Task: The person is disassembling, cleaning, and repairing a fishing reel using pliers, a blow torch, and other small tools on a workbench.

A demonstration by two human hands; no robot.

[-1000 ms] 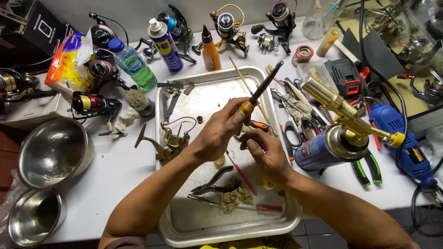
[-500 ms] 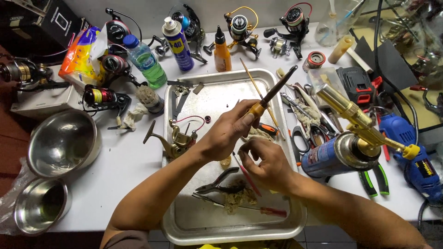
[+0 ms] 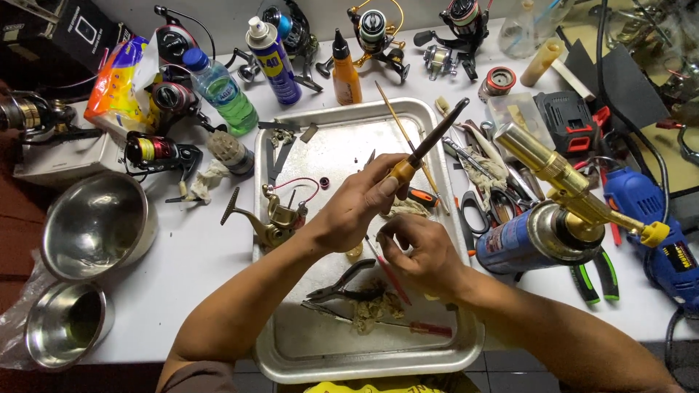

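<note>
On the cluttered white workbench (image 3: 182, 255), over the dented steel tray (image 3: 466, 349), your left hand (image 3: 357, 211) grips a brown-handled, amber-collared tool (image 3: 426, 149); your right hand (image 3: 419, 251) pinches something hidden. Mid-servicing, I judge; the next move needs steady alignment.

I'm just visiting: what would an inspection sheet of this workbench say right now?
Surface: white table bearing a metal tray.
Job's things: screwdriver with an amber and dark handle; a small part at the fingertips, too small to tell.
Clutter: pliers, gold reel body, blue spray can, green bottle, orange bottle, gas torch, two steel bowls, blue drill.
Hands: left hand grips the screwdriver; right hand pinches the small part.
Cables: red wire in the tray.
Surroundings: fishing reels along the back edge.
</note>
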